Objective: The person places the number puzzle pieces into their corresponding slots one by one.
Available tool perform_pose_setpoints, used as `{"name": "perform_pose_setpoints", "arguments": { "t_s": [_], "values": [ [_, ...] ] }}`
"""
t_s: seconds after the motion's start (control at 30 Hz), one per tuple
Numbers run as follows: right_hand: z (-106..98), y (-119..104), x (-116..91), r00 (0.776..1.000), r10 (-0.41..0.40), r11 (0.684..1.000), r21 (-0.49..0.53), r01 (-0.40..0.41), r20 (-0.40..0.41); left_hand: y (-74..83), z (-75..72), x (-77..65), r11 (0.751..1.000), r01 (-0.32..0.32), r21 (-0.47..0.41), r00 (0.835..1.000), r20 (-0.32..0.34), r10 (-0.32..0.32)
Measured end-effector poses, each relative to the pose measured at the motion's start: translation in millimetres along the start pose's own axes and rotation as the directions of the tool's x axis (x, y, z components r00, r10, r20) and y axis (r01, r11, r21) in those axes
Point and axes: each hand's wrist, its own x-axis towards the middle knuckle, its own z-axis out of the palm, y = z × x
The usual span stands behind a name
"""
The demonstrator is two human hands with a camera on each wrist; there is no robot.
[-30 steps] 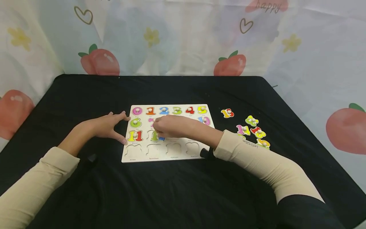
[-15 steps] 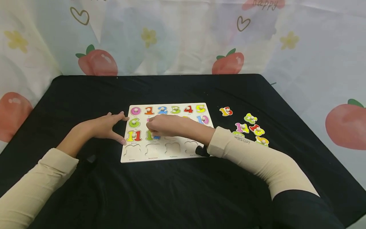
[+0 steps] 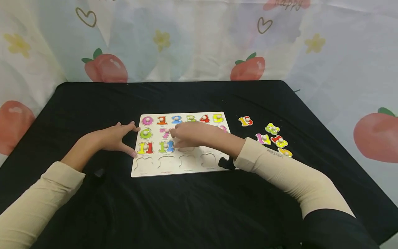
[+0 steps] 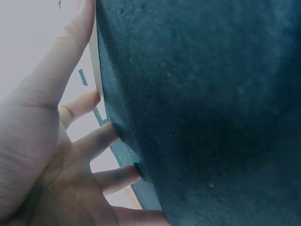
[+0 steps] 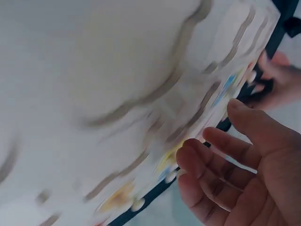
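A white wooden number puzzle board [image 3: 135, 170] lies on the black cloth, with knobbed number pieces set in its upper rows. My left hand [image 3: 113, 137] rests at its left edge, thumb at the near part and fingers spread along the side; the left wrist view shows the fingers [image 4: 96, 141] extended past the board's edge. The green and blue 12 piece [image 3: 166, 147] sits in its recess beside the 11 piece [image 3: 145, 148]. Just right of it, my right hand [image 3: 196, 134] is over the board, fingers loosely bent and holding nothing in the right wrist view, covering several pieces.
Right of the board lie several loose number pieces: a yellow and red one [image 3: 245, 121], a green one [image 3: 272, 129], a pink and yellow one [image 3: 263, 139] and a red and yellow 18 [image 3: 279, 141]. Unfilled recesses [image 3: 188, 161] line the board's near row. A printed curtain [image 3: 192, 41] hangs behind.
The 12 piece, earlier under my right fingers and offset from its recess, now sits in it. My right hand has let go and shifted right. The left hand stays at the board's edge.
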Motion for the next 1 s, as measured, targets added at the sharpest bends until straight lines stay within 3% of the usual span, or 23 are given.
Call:
{"name": "perform_pose_setpoints", "arguments": {
  "t_s": [0.13,0.23,0.37,0.5,0.67,0.8,1.0],
  "values": [
    [1,25,-14,0.999,0.044,0.998,0.037,-0.044,0.003,-0.3,0.9,-1.0,1.000,0.013,0.008,1.000,0.001,-0.013],
    [4,48,-27,0.989,0.147,0.985,0.087,-0.146,-0.004,0.1,1.3,-0.8,1.000,0.011,0.006,1.000,0.005,-0.011],
    [9,85,-48,0.939,0.343,0.935,0.100,-0.339,-0.027,0.2,0.5,0.0,1.000,-0.003,0.016,1.000,0.000,0.003],
    [17,129,-69,0.889,0.459,0.884,0.102,-0.456,0.001,0.0,0.5,1.2,1.000,-0.005,0.018,1.000,-0.001,0.005],
    [25,163,-97,0.879,0.462,0.875,0.101,-0.474,0.122,1.8,1.0,0.0,1.000,0.001,0.016,1.000,0.003,-0.001],
    [25,169,-126,0.867,0.438,0.876,0.105,-0.471,0.239,0.6,0.2,-1.1,1.000,0.001,0.015,1.000,-0.003,-0.001],
    [23,170,-163,0.825,0.419,0.830,0.208,-0.517,0.379,-0.8,-2.4,-0.5,1.000,0.013,0.025,1.000,-0.003,-0.013]
  ]
}}
